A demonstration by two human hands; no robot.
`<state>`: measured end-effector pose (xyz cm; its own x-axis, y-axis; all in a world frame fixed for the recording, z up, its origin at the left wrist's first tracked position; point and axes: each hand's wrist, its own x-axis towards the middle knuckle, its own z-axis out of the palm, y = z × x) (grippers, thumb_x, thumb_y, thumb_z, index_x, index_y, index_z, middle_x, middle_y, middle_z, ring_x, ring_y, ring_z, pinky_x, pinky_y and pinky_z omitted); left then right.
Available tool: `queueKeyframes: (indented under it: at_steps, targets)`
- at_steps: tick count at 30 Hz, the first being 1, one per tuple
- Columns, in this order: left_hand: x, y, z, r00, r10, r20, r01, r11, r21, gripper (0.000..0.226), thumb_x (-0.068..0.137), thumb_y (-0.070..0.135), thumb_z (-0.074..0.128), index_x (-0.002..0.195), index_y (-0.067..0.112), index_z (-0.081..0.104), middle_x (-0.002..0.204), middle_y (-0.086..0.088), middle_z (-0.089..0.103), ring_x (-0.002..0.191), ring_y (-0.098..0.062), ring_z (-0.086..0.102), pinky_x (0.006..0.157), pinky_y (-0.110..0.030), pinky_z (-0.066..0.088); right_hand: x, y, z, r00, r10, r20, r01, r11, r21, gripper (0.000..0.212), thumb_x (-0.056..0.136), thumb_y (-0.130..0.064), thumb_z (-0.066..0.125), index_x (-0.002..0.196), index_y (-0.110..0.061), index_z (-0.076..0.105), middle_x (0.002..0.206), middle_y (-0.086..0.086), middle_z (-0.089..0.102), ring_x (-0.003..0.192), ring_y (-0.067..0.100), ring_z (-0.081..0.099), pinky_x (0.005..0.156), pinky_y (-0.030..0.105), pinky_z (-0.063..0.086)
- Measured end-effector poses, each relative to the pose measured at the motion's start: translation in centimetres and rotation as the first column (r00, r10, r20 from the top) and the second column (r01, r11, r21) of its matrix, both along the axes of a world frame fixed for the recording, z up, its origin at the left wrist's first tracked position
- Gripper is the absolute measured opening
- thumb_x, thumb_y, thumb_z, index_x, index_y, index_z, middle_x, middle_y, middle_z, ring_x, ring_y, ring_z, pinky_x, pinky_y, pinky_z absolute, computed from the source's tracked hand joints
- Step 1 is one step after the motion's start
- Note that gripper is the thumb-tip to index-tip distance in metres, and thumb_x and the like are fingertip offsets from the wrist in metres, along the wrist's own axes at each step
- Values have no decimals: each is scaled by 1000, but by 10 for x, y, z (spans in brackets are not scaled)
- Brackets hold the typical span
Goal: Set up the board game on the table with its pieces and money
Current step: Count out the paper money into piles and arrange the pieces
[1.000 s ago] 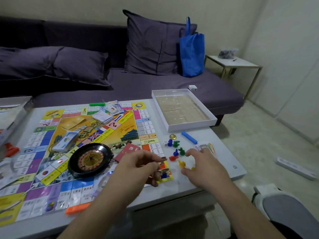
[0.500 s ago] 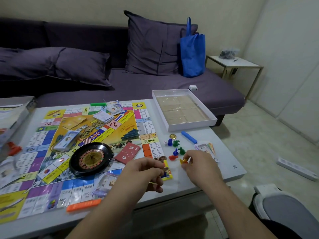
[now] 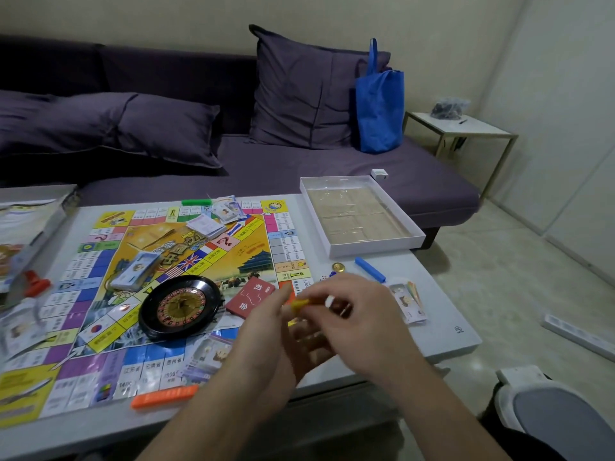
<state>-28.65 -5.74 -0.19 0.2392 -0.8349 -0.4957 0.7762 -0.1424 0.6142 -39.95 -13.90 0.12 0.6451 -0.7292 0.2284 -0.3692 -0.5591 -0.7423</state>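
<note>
Head view — game board [image 3: 186,261] flat on white table [image 3: 442,314], right hand [image 3: 359,324] pinching yellow piece [image 3: 298,303] at board's 4 o'clock corner, left hand [image 3: 266,341] beside it — fingers blurred, grip cannot be told, money stack [image 3: 411,302] at 3 o'clock of hands.

- The game board [image 3: 109,294] lies on the left part of the table [image 3: 442,327].
- A roulette wheel [image 3: 179,307] sits on the board, with a card deck [image 3: 251,297] just to its right.
- An open box [image 3: 361,217] stands right of the board, at the table's far edge.
- A sofa [image 3: 299,168] runs behind the table.
</note>
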Motion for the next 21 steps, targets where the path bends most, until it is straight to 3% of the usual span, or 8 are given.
queueKeyframes:
  at_steps: [2, 4, 8, 11, 13, 16, 18, 21]
  targets:
    - [-1, -1, -2, 996, 53, -69, -54, 998, -13, 50, 108, 42, 44, 131, 2, 65, 120, -24, 74, 112, -36, 73, 100, -49, 56, 10, 7, -6, 990, 71, -122, -89, 985, -148, 20, 98, -36, 70, 117, -37, 77, 110, -20, 71, 104, 2, 62, 94, 22, 55]
    - [3, -1, -5, 988, 135, -80, -134, 991, 14, 41, 108, 32, 48, 131, 2, 64, 117, -22, 76, 107, -35, 75, 99, -47, 57, 14, 8, -10, 976, 132, -171, -166, 964, -208, 25, 100, -40, 65, 123, -37, 75, 115, -19, 71, 109, 1, 60, 100, 25, 54]
    - [12, -1, -7, 977, 204, -53, -202, 978, 48, 29, 102, 14, 53, 120, -4, 68, 104, -25, 77, 88, -32, 79, 63, -36, 65, 14, 4, -13, 981, 158, -112, -179, 960, -216, 32, 97, -37, 70, 129, -36, 71, 125, -20, 68, 118, 0, 58, 104, 19, 49]
    - [16, -5, -8, 967, 215, -135, -208, 976, 63, 34, 104, 16, 53, 124, -10, 64, 113, -31, 74, 96, -38, 78, 65, -37, 67, 13, -8, -15, 1000, 29, -8, -30, 976, -215, 20, 99, -29, 70, 118, -28, 75, 118, -18, 65, 111, -2, 59, 89, 8, 50]
    - [20, -7, -10, 956, 235, -175, -222, 971, 87, 35, 105, 16, 53, 121, -14, 63, 110, -31, 74, 88, -37, 78, 60, -37, 66, 12, -26, -18, 986, -169, 14, 168, 965, -203, 16, 100, -20, 68, 111, -28, 76, 112, -16, 64, 100, 0, 61, 81, 11, 53]
    - [24, -9, -11, 963, 228, -140, -215, 971, 104, 34, 105, 18, 54, 116, -12, 67, 92, -23, 74, 70, -25, 72, 55, -30, 63, 14, -61, -30, 889, -414, -197, 382, 906, -182, 26, 98, -16, 70, 115, -34, 73, 126, -9, 62, 102, 9, 62, 86, 25, 57]
    - [27, -9, -12, 968, 223, -114, -211, 972, 106, 33, 105, 18, 54, 114, -10, 68, 84, -17, 69, 64, -19, 65, 52, -26, 59, 19, -72, -42, 827, -434, -358, 410, 901, -144, 29, 96, -20, 72, 120, -37, 73, 141, -4, 55, 108, 14, 63, 88, 31, 57]
    - [31, -8, -13, 973, 202, -115, -191, 977, 97, 27, 104, 18, 55, 107, -6, 68, 78, -12, 63, 59, -16, 57, 47, -24, 52, 26, -73, -55, 782, -413, -467, 394, 908, -142, 31, 97, -24, 73, 125, -36, 72, 140, -2, 54, 109, 17, 64, 87, 35, 60]
